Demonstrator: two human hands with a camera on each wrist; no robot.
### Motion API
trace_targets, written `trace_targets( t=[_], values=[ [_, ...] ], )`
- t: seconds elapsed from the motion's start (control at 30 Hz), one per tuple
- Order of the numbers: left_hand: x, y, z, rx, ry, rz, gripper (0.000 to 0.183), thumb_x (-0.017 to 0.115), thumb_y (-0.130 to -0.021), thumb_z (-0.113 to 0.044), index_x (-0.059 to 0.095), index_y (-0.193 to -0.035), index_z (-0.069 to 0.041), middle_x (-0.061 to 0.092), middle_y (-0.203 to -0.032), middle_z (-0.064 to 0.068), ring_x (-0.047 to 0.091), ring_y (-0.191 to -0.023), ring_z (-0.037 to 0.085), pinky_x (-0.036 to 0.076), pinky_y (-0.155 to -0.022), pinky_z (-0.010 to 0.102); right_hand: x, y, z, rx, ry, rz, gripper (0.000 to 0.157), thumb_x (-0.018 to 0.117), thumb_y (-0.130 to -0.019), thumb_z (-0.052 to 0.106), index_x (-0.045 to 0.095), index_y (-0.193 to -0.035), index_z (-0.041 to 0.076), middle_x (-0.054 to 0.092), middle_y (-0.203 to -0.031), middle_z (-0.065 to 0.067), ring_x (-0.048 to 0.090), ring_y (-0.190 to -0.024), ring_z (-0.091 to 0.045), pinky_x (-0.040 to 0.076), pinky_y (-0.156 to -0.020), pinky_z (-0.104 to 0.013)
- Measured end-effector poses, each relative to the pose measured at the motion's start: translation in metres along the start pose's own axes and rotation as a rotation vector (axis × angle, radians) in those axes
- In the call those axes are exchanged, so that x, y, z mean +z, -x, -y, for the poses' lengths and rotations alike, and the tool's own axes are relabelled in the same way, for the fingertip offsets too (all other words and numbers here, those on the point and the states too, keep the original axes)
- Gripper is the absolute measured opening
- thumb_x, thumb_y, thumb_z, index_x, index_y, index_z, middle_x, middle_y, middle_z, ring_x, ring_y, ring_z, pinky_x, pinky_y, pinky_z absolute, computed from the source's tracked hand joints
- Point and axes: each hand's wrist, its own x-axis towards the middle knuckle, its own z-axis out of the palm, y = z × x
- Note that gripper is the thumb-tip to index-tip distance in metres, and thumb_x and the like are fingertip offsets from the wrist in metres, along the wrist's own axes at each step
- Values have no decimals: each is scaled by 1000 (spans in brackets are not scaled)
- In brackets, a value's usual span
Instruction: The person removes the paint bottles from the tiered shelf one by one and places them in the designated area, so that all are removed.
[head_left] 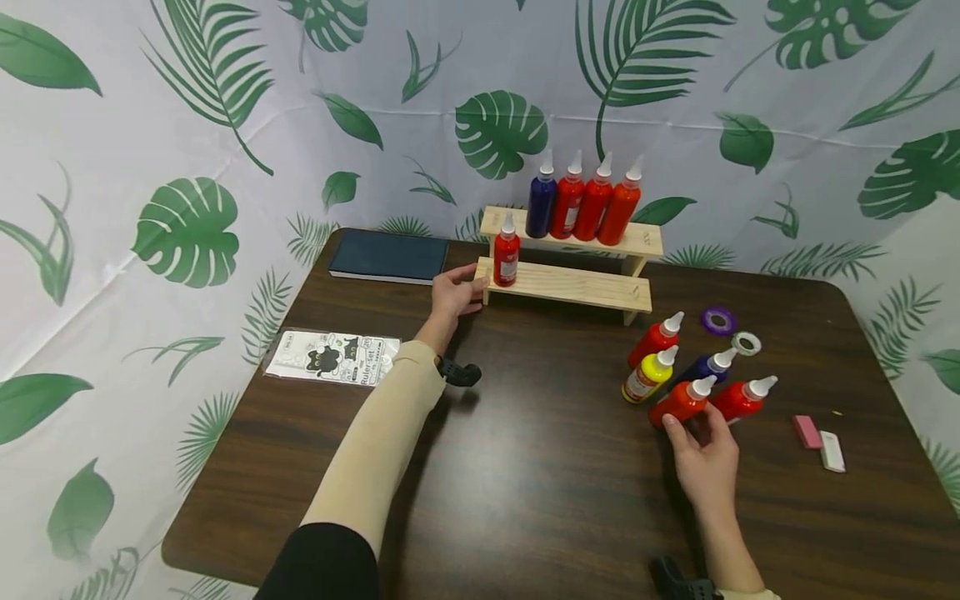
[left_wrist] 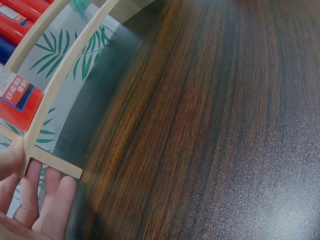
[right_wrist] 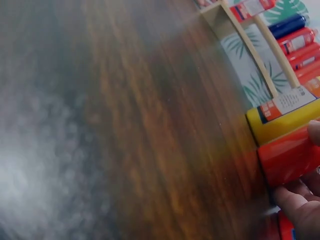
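At the left end of the two-tier wooden rack (head_left: pixel 566 283), my left hand (head_left: pixel 454 295) pinches the lower board, thumb on top and fingers beneath. Beside that thumb, one red bottle (head_left: pixel 506 257) with a white nozzle stands on the lower tier. My right hand (head_left: pixel 707 467) grips an orange-red bottle (head_left: pixel 678 402) near the table's right side, thumb and fingers on opposite sides of it. Around it stand a yellow bottle (head_left: pixel 648 377), a dark blue bottle (head_left: pixel 705 367) and two more red bottles, one behind (head_left: pixel 653 342) and one to the right (head_left: pixel 738 402).
The upper tier bears a blue bottle (head_left: pixel 542 204) and several red ones (head_left: pixel 596 208). Tape rolls, purple (head_left: pixel 718 321) and white (head_left: pixel 747 343), lie behind the bottle group. Pink (head_left: pixel 807 432) and white (head_left: pixel 832 452) erasers lie right. A dark notebook (head_left: pixel 388 255) and ruler set (head_left: pixel 332 358) lie left.
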Motion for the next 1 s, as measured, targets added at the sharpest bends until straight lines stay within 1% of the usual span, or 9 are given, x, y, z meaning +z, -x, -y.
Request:
trace_targets(
  t=[0.3,0.4,0.5,0.57,0.7,0.77,0.83,0.9,1.0],
  values=[
    [-3,0,0,-7,-1,-14,41,75,-84,-17,66,-123,-18,67,-109,10,70,-92,26,59,-69,33,-6,1,6,53,17,18,57,68,-89,16,45,-140,7,49,-139,-14,52,-123,-34,45,-90,-18],
    [-2,0,-1,-3,-6,-7,41,75,-84,-17,66,-124,-17,67,-109,10,70,-92,26,59,-68,33,-11,7,12,15,8,-92,50,70,-88,14,53,-135,10,56,-133,-11,57,-118,-24,47,-90,-19],
    [1,0,-1,8,-11,-9,40,75,-84,-17,66,-124,-16,67,-107,11,70,-93,27,59,-69,33,-13,18,26,-122,-51,-272,37,71,-85,6,64,-122,6,65,-118,-9,63,-106,-17,49,-89,-18],
    [2,0,-1,10,-13,-14,40,75,-84,-16,66,-123,-16,67,-106,11,70,-93,27,59,-69,33,-13,26,43,-263,-101,-366,30,70,-83,-1,67,-113,-1,66,-109,-13,65,-100,-15,50,-89,-19],
    [1,0,-1,0,-14,-12,40,75,-84,-17,66,-123,-17,67,-107,10,70,-93,26,59,-68,32,-3,30,72,-557,-190,-458,21,70,-79,-6,69,-100,-8,67,-99,-19,65,-94,-20,51,-89,-20],
    [0,0,-2,-5,-14,-10,40,75,-84,-17,66,-123,-17,67,-108,10,70,-92,26,59,-67,32,10,28,79,-699,-222,-444,19,70,-77,-6,70,-95,-8,68,-96,-21,64,-91,-23,51,-89,-21],
    [-1,1,-2,-11,-11,-13,40,75,-84,-17,66,-123,-18,67,-108,10,70,-92,26,59,-68,33,25,25,86,-792,-205,-360,21,71,-76,-3,71,-97,-6,69,-97,-20,64,-92,-26,50,-90,-23],
    [-1,1,-2,-12,-12,-12,40,75,-84,-17,66,-123,-18,67,-108,10,70,-91,25,59,-69,33,42,22,95,-812,-169,-227,26,72,-78,0,70,-103,-3,68,-103,-16,63,-96,-28,49,-94,-25],
    [-1,1,-2,-10,-15,-11,40,75,-84,-17,66,-123,-18,67,-108,10,70,-91,25,59,-68,32,71,8,104,-750,-89,-25,38,73,-82,8,65,-119,6,65,-114,-8,62,-103,-25,50,-93,-31]
  ],
)
